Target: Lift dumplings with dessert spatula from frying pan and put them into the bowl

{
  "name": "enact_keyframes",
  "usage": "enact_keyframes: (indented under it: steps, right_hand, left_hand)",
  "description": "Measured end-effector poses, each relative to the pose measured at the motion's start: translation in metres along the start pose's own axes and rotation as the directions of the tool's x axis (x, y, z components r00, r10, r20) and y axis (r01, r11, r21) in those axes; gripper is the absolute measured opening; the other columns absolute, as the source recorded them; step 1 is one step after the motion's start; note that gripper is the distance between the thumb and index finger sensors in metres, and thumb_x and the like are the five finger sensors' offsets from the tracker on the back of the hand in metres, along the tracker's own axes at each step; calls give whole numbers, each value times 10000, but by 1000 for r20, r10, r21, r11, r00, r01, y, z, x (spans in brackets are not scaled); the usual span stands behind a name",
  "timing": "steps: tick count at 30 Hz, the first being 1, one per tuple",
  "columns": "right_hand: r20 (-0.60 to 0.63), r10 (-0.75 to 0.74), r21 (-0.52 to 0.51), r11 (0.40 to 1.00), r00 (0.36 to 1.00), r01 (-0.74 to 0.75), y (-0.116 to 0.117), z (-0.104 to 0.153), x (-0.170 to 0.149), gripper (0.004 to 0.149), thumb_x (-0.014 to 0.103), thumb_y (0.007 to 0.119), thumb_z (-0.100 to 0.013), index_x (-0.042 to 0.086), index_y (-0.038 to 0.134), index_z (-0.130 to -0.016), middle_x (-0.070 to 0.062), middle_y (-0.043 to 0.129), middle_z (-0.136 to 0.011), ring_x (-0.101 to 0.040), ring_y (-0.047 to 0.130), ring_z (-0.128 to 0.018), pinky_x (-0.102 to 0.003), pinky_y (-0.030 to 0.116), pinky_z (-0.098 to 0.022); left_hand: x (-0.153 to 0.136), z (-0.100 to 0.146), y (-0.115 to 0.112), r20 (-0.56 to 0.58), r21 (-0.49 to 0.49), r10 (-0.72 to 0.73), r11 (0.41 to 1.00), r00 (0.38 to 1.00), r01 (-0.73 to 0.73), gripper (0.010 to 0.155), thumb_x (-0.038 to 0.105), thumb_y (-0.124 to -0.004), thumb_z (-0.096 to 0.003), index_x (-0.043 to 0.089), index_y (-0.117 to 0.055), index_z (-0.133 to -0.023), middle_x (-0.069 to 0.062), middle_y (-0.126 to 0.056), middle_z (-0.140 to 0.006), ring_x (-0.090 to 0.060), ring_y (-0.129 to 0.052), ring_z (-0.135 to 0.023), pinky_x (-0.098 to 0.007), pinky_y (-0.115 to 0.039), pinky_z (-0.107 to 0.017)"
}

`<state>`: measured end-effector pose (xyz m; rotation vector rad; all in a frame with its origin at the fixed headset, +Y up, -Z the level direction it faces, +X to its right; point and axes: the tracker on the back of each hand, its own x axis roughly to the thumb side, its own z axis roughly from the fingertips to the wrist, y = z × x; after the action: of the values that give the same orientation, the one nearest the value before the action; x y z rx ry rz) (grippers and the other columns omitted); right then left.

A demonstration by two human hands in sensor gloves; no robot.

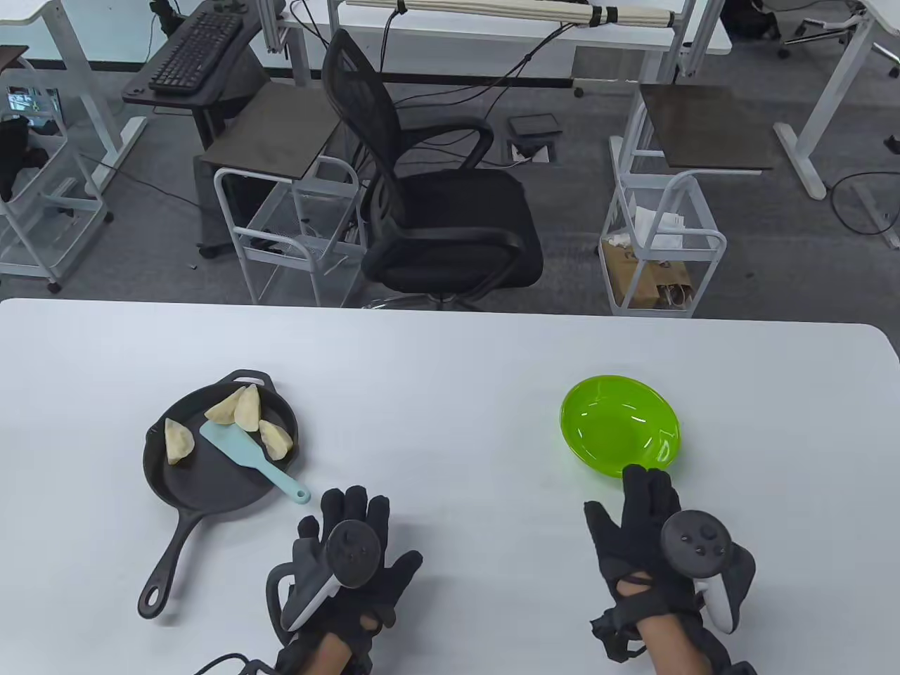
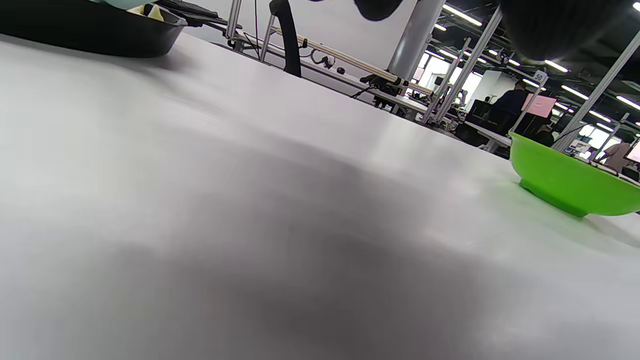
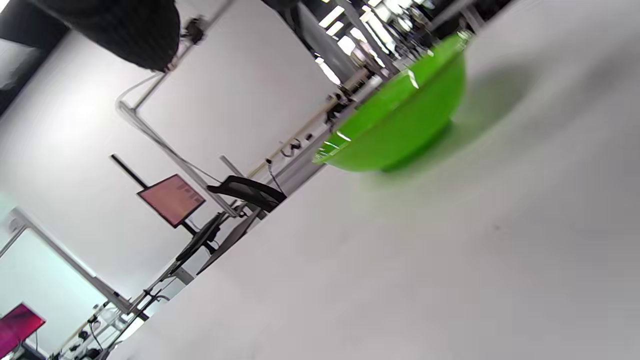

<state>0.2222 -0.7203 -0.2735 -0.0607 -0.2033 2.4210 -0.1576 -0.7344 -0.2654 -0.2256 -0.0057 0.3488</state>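
Note:
A black frying pan (image 1: 184,486) lies on the left of the white table, its handle pointing to the front left. Several pale dumplings (image 1: 242,408) sit inside it. A light blue dessert spatula (image 1: 247,460) rests in the pan, its handle sticking out over the rim toward my left hand (image 1: 355,541). That hand lies flat and open on the table just right of the pan, holding nothing. A green bowl (image 1: 620,426) stands empty on the right. My right hand (image 1: 650,524) lies open in front of it, fingertips close to its rim. The wrist views show the bowl (image 2: 570,185) (image 3: 400,125) and the pan (image 2: 100,30) from table height.
The table's far edge (image 1: 450,309) runs across the middle of the table view. Behind it stand a black office chair (image 1: 436,211) and two white wire carts (image 1: 661,239). Bare tabletop (image 1: 436,422) lies between pan and bowl.

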Motion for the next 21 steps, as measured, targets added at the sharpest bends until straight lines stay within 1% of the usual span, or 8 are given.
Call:
enact_keyframes:
  steps: [1, 3, 5, 7, 9, 12, 18, 21]
  right_hand:
    - [53, 64, -22, 998, 997, -63, 4, 4, 5, 783, 553, 706, -568, 197, 274, -1116, -154, 32, -1120, -495, -11, -1024, -700, 161, -738]
    - [99, 155, -28, 988, 983, -153, 12, 7, 10, 788, 557, 709, -560, 192, 283, -1114, -158, 39, -1115, -483, -27, -1012, -696, 145, -730]
    - [127, 113, 42, 992, 985, -119, 15, 10, 13, 789, 547, 702, -568, 188, 258, -1112, -157, 9, -1108, -477, -65, -999, -695, 110, -724]
    - [123, 77, 11, 997, 989, -79, 15, 12, 12, 780, 538, 713, -563, 177, 290, -1110, -173, 44, -1113, -495, -34, -1004, -700, 124, -723]
    - [127, 62, 21, 998, 990, -65, 16, 12, 12, 779, 535, 711, -565, 177, 286, -1111, -174, 38, -1113, -501, -35, -1003, -698, 117, -722]
    - [123, 94, 12, 995, 988, -96, 16, 11, 10, 781, 538, 709, -563, 176, 285, -1110, -176, 54, -1117, -529, -10, -1000, -699, 123, -722]
    - [126, 91, 19, 995, 988, -94, 17, 12, 10, 776, 535, 712, -563, 170, 297, -1109, -175, 78, -1127, -545, 17, -1002, -700, 133, -723]
    - [124, 90, 25, 995, 988, -94, 18, 12, 10, 775, 534, 712, -563, 167, 303, -1109, -181, 93, -1129, -550, 34, -1004, -700, 139, -723]
  left_hand:
    - [-1, 0, 0, 6, 3, 5, 1000, 1000, -5, 877, 760, -696, -423, 383, -338, -1129, 54, -219, -1261, -252, -101, -1142, -564, -101, -785]
    - [-2, 1, 0, 11, 6, 19, 1000, 1000, -19, 867, 754, -696, -425, 383, -350, -1127, 54, -239, -1262, -251, -116, -1147, -565, -103, -785]
    - [-4, 0, 0, 17, 0, 26, 1000, 1000, -27, 860, 750, -695, -427, 382, -358, -1127, 53, -252, -1263, -254, -130, -1150, -570, -110, -786]
    - [-5, 0, 0, 20, 18, 60, 998, 998, -60, 852, 740, -705, -424, 378, -382, -1124, 51, -274, -1262, -257, -148, -1151, -570, -118, -787]
    - [-5, -1, 0, 29, 12, 72, 997, 997, -72, 849, 736, -706, -426, 373, -386, -1123, 48, -290, -1262, -259, -168, -1154, -574, -130, -790]
    - [-3, -1, 0, 33, 2, 50, 999, 998, -50, 850, 741, -701, -427, 375, -383, -1124, 52, -298, -1263, -260, -180, -1158, -579, -142, -792]
    - [-3, -4, -6, 32, -36, 43, 998, 999, -42, 853, 754, -696, -423, 380, -394, -1128, 47, -317, -1267, -263, -192, -1162, -580, -132, -789]
    - [-3, -5, -8, 25, -35, 32, 999, 999, -31, 851, 755, -694, -422, 381, -396, -1127, 48, -326, -1266, -265, -201, -1162, -581, -136, -789]
